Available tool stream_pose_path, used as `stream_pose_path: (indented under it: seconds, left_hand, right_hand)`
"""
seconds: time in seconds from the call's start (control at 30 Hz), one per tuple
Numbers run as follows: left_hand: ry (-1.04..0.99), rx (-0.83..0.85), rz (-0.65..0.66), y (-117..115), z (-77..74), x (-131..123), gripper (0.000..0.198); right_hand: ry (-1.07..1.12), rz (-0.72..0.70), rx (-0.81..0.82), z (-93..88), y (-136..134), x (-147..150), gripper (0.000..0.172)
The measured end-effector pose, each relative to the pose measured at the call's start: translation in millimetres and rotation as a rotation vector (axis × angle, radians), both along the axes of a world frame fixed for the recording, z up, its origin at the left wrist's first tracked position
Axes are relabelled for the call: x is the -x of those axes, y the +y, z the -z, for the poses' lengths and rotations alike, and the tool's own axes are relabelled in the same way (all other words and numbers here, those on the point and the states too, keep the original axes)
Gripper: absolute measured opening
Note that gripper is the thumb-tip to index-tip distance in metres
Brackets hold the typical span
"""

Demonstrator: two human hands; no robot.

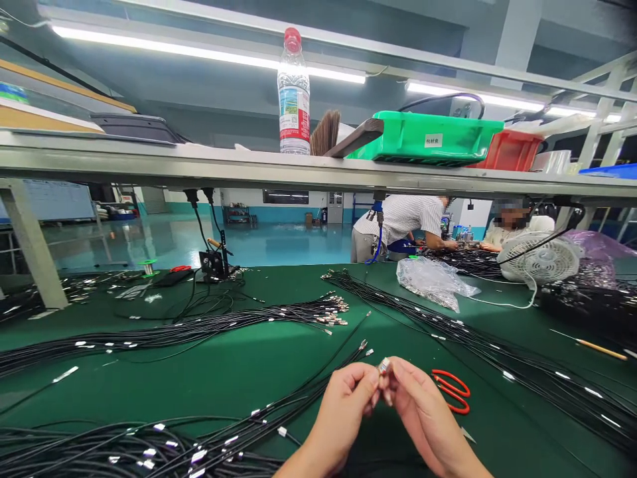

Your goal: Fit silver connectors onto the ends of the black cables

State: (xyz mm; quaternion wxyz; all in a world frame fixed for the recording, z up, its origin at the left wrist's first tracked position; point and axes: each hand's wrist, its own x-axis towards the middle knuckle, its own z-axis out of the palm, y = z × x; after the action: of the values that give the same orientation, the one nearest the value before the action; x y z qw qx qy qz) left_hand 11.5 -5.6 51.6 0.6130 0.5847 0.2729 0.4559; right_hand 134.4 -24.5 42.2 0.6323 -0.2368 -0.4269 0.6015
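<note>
My left hand [351, 398] and my right hand [421, 401] meet above the green tabletop, their fingertips pinched together on a small silvery cable connector [384, 365]. The fingers cover most of it, and I cannot see where its cable runs. Just beyond and left of my hands lies a bundle of black cables [298, 405] with white labels and metal ends. Scissors with red handles [452, 392] rest beside my right hand, their blades partly hidden behind it.
Another cable bundle [209, 330] lies at left, and a third bundle [448, 318] stretches to the right. A wooden-handled pick [602, 348], a white fan [540, 259] and a clear plastic bag [435, 279] are further right. A shelf [199, 159] crosses above; two people work beyond.
</note>
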Motion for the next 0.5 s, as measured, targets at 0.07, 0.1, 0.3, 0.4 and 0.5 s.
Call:
stream_pose_path:
  seconds: [0.07,0.1,0.3,0.4,0.5]
  left_hand:
    - [-0.099,0.063,0.004,1,-5.2,2,0.031]
    - [-0.136,0.075,0.007,0,-9.6,4,0.029]
    - [-0.239,0.002,0.009,-12,-59.5,10,0.02]
    - [-0.271,-0.103,0.068,-23,-97.3,5,0.021]
    - [-0.312,-0.161,0.13,-39,-141.1,1,0.021]
  right_hand:
    - [0.062,-0.002,-0.003,-2.4,-3,5,0.02]
    - [0.094,0.005,-0.002,-3.6,-4,7,0.024]
    - [-0.124,-0.149,-0.19,-2.4,3,27,0.046]
    - [-0.369,-0.361,-0.253,-0.9,5,52,0.053]
    - [-0.443,-0.456,-0.237,-4.5,-3,86,0.043]
